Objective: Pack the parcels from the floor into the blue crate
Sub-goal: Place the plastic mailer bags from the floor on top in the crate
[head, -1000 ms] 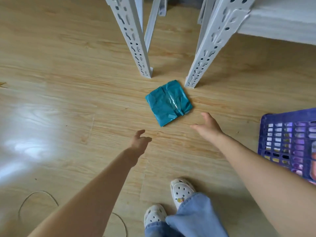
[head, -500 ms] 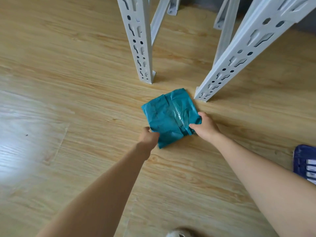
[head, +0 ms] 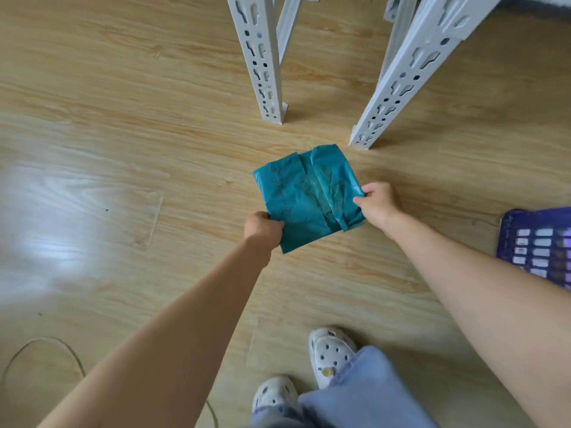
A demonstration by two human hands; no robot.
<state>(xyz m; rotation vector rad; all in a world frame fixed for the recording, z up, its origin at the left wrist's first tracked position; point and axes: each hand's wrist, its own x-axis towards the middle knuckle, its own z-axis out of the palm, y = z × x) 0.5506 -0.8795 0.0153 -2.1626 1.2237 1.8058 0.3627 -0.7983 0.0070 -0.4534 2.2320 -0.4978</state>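
A flat teal plastic parcel (head: 306,196) with tape and dark handwriting is held between both hands over the wooden floor. My left hand (head: 262,228) grips its near left edge, fingers curled round it. My right hand (head: 378,203) pinches its right edge. The blue crate (head: 537,245), with a slotted wall, shows only partly at the right edge of the view.
Two white perforated metal rack legs (head: 265,66) (head: 398,84) stand on the floor just beyond the parcel. My feet in white clogs (head: 332,350) and jeans are at the bottom. A thin cable (head: 46,344) loops on the floor at bottom left.
Both hands reached forward, took hold of the parcel's edges and have lifted it off the floor toward me. The view has pulled back, showing the feet and crate again.
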